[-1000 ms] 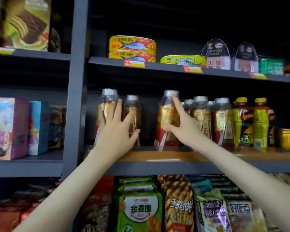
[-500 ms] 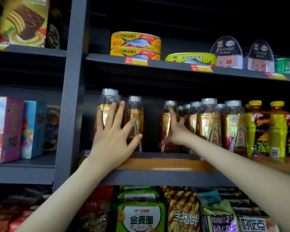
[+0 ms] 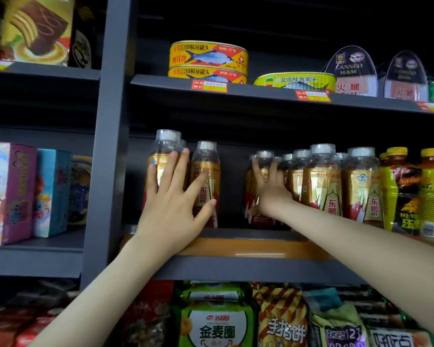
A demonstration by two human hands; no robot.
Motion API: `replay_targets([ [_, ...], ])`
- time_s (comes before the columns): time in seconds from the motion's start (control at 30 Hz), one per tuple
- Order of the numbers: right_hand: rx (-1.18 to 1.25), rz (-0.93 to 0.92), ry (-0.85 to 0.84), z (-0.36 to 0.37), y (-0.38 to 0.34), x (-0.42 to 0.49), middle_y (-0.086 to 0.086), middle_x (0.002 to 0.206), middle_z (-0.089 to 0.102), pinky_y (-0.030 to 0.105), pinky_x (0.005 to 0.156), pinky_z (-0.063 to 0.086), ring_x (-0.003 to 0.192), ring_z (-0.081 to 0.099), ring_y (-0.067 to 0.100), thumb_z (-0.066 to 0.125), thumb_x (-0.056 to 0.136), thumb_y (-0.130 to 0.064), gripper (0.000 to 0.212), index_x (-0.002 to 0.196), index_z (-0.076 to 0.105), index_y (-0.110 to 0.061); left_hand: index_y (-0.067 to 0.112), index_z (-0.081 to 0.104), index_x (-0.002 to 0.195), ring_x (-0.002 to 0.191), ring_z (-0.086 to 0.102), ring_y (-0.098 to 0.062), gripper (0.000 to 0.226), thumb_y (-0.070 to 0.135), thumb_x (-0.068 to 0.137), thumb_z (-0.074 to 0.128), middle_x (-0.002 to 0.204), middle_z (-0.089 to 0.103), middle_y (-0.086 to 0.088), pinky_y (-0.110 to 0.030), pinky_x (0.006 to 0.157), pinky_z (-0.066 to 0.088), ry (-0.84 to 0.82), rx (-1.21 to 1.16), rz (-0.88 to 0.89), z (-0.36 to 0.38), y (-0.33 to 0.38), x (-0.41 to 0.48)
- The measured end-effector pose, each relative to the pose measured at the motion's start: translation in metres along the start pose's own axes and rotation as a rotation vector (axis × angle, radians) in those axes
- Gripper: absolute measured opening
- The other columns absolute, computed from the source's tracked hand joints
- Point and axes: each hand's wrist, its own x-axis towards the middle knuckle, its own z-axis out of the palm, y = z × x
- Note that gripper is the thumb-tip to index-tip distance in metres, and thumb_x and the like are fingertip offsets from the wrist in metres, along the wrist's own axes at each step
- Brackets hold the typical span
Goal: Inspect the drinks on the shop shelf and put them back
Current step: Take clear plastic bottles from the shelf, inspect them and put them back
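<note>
Dark shelf point(image 3: 248, 249) with an orange front edge carries gold-labelled drinks: a left pair point(image 3: 206, 169) at its end, a rear bottle point(image 3: 264, 156) set further back across a gap, then a crowded row point(image 3: 321, 186) beside yellow bottles point(image 3: 401, 191). Fish tins point(image 3: 208, 56) sit above, snack bags point(image 3: 216, 324) below. The left hand point(image 3: 172, 209) lies flat on the left pair with fingers spread wide; the right hand point(image 3: 271, 194) reaches deeper, straight fingers pressed against the rear bottle.

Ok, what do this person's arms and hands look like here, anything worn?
The left forearm and right forearm are bare, with no sleeves in view. The left grip and right grip are ungloved hands; no rings, watch, bracelet or markings show.
</note>
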Motion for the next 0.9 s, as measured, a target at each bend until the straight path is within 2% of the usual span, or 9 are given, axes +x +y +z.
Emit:
replay_targets([
  [0.1,-0.203,-0.138,0.075,0.002,0.006,0.004,0.011,0.152,-0.038,0.043,0.119,0.000,0.143,-0.028,0.029,0.077,0.080,-0.023,0.126,0.144,-0.032,-0.028,0.024,0.045,0.144,0.149,-0.001,-0.028,0.065,0.059,0.093,0.026,0.162,0.010,-0.013,-0.044,0.116,-0.011,0.010,-0.010,-0.023,0.000,0.001,0.000],
  [0.27,-0.147,-0.153,-0.044,-0.003,0.005,0.007,0.008,0.150,-0.041,0.042,0.119,0.000,0.140,-0.034,0.026,0.076,0.082,-0.026,0.122,0.148,-0.027,-0.027,0.023,0.044,0.146,0.149,-0.003,-0.027,0.066,0.058,0.091,0.028,0.162,0.009,-0.013,-0.047,0.117,-0.006,0.016,-0.017,-0.071,0.000,0.000,-0.001],
  [0.33,-0.039,-0.157,-0.038,-0.009,0.003,0.002,0.007,0.150,-0.041,0.045,0.119,-0.002,0.140,-0.033,0.026,0.073,0.084,-0.032,0.119,0.146,-0.028,-0.030,0.023,0.042,0.146,0.149,0.000,-0.029,0.065,0.056,0.092,0.029,0.161,0.012,-0.014,-0.049,0.118,0.000,0.027,-0.010,-0.093,-0.002,-0.001,-0.003],
  [0.4,0.149,-0.172,0.027,-0.019,-0.004,-0.007,0.009,0.152,-0.038,0.049,0.120,-0.003,0.142,-0.029,0.028,0.063,0.091,-0.037,0.106,0.146,-0.028,-0.034,0.020,0.042,0.146,0.148,0.007,-0.032,0.063,0.053,0.094,0.029,0.160,0.018,-0.016,-0.051,0.116,0.005,0.045,-0.003,-0.114,-0.003,-0.002,-0.005],
  [0.5,0.474,-0.329,0.143,-0.029,-0.027,-0.025,0.004,0.157,-0.029,0.053,0.119,0.010,0.147,-0.014,0.032,0.047,0.099,-0.040,0.083,0.143,-0.023,-0.050,0.016,0.046,0.144,0.146,0.020,-0.036,0.059,0.046,0.096,0.028,0.156,0.028,-0.019,-0.053,0.114,0.015,0.081,0.001,-0.126,-0.005,-0.001,-0.008],
  [0.6,0.618,-0.464,0.093,-0.030,-0.057,-0.039,-0.002,0.157,-0.028,0.055,0.113,0.030,0.147,0.007,0.038,0.052,0.095,-0.047,0.084,0.139,-0.019,-0.060,0.010,0.048,0.142,0.144,0.024,-0.036,0.057,0.038,0.097,0.028,0.154,0.030,-0.019,-0.054,0.112,0.021,0.107,-0.002,-0.129,-0.005,-0.002,-0.010],
  [0.73,0.650,-0.408,-0.052,-0.023,-0.078,-0.035,0.012,0.156,-0.029,0.046,0.110,0.037,0.141,0.027,0.039,0.064,0.088,-0.042,0.103,0.142,-0.024,-0.052,0.008,0.047,0.141,0.146,0.019,-0.029,0.056,0.035,0.097,0.026,0.156,0.028,-0.015,-0.049,0.113,0.018,0.111,-0.068,-0.147,-0.006,-0.003,-0.012],
  [0.8,0.618,-0.376,-0.070,-0.021,-0.084,-0.032,0.016,0.158,-0.021,0.045,0.103,0.042,0.134,0.039,0.040,0.066,0.089,-0.034,0.106,0.141,-0.024,-0.052,0.008,0.047,0.141,0.147,0.018,-0.029,0.056,0.035,0.096,0.027,0.157,0.027,-0.015,-0.048,0.112,0.016,0.105,-0.072,-0.151,-0.005,-0.004,-0.012],
  [0.9,0.646,-0.355,-0.038,-0.020,-0.088,-0.035,0.019,0.159,-0.005,0.045,0.099,0.046,0.129,0.044,0.041,0.067,0.088,-0.027,0.105,0.142,-0.019,-0.055,0.007,0.049,0.139,0.145,0.023,-0.032,0.056,0.032,0.093,0.031,0.155,0.030,-0.017,-0.051,0.110,0.024,0.104,-0.043,-0.144,-0.003,-0.004,-0.012],
])
